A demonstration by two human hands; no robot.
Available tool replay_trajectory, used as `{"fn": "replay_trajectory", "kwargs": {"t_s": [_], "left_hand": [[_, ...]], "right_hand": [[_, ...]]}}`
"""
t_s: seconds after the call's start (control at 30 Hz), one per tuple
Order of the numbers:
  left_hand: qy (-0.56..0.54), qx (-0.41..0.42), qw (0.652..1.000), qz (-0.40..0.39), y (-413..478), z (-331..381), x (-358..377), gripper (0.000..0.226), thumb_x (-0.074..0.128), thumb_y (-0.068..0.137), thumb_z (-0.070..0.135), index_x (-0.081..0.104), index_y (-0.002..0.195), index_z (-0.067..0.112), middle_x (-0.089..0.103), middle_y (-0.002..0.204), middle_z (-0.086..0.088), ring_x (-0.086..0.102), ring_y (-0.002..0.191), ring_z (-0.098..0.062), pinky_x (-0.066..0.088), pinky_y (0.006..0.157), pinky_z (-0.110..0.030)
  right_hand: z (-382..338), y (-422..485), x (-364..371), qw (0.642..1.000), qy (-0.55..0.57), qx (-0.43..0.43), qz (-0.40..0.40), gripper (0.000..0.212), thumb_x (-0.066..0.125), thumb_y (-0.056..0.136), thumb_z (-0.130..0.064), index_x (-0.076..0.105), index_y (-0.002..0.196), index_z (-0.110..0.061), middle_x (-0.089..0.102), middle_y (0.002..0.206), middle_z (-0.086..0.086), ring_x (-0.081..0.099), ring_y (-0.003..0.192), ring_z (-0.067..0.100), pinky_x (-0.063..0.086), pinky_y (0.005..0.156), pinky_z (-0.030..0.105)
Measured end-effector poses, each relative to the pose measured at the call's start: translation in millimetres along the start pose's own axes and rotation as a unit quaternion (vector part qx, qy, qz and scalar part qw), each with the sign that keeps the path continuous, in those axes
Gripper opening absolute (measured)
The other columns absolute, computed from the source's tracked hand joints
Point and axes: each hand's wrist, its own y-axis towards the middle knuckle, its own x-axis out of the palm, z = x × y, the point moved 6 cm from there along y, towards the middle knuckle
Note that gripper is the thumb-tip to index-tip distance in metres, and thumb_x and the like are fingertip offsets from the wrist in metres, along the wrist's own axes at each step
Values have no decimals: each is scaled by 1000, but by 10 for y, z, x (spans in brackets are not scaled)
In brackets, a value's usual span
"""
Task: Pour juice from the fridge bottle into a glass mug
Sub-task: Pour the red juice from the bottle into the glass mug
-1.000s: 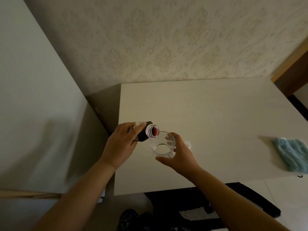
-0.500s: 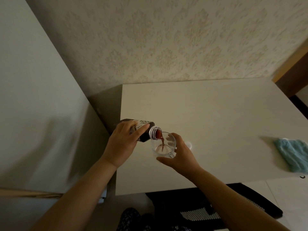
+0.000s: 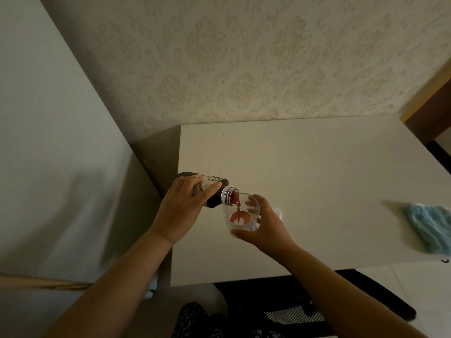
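Juice (image 3: 237, 208) runs from the tilted bottle (image 3: 211, 191), gripped by the left hand (image 3: 181, 211), into the mug (image 3: 241, 214) clasped by the right hand (image 3: 264, 224) near the bench (image 3: 317, 172) front-left edge, bare surface stretching rightward to a blue cloth (image 3: 429, 228).

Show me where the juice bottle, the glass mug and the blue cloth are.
juice bottle (image 3: 211, 189): head view, on its dark labelled body.
glass mug (image 3: 252, 203): head view, on its far inner wall.
blue cloth (image 3: 432, 228): head view, on its middle.
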Motion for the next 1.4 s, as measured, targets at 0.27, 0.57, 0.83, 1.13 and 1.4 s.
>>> {"fn": "replay_trajectory", "kwargs": {"t_s": [0.27,0.57,0.83,1.13,1.4], "left_hand": [[3,2,1000,1,2,1,7,89,83,62,5,34,134,23,39,123,-14,43,110,-33,52,81,-42],[4,14,1000,2,27,16,-16,90,82,62,3,34,134,24,37,121,-14,39,110,-31,51,80,-41],[10,29,999,14,41,48,-53,87,79,63,2,34,135,23,37,121,-14,39,110,-31,48,83,-40],[21,34,999,25,68,66,-87,85,79,64,3,35,134,23,37,120,-15,39,109,-31,48,85,-42],[28,37,999,23,81,73,-98,83,77,66,4,34,135,23,37,122,-16,39,111,-32,44,90,-43]], "right_hand": [[-14,-5,-12,1000,13,-2,2,87,84,58,-44,36,129,-30,56,125,-5,57,108,13,52,91,35],[-19,-11,-14,1000,18,-2,0,87,85,59,-42,36,130,-29,55,126,-6,57,108,12,53,90,33],[-24,-21,-23,1000,16,3,0,88,85,60,-41,36,131,-28,54,128,-4,56,109,14,53,91,35],[-14,-57,-38,1000,10,-1,-1,87,85,60,-41,36,130,-29,53,128,-4,55,108,11,52,89,30],[2,-86,-33,1000,9,-4,-7,87,84,60,-43,35,130,-29,54,128,-3,55,108,10,50,87,25]]}}
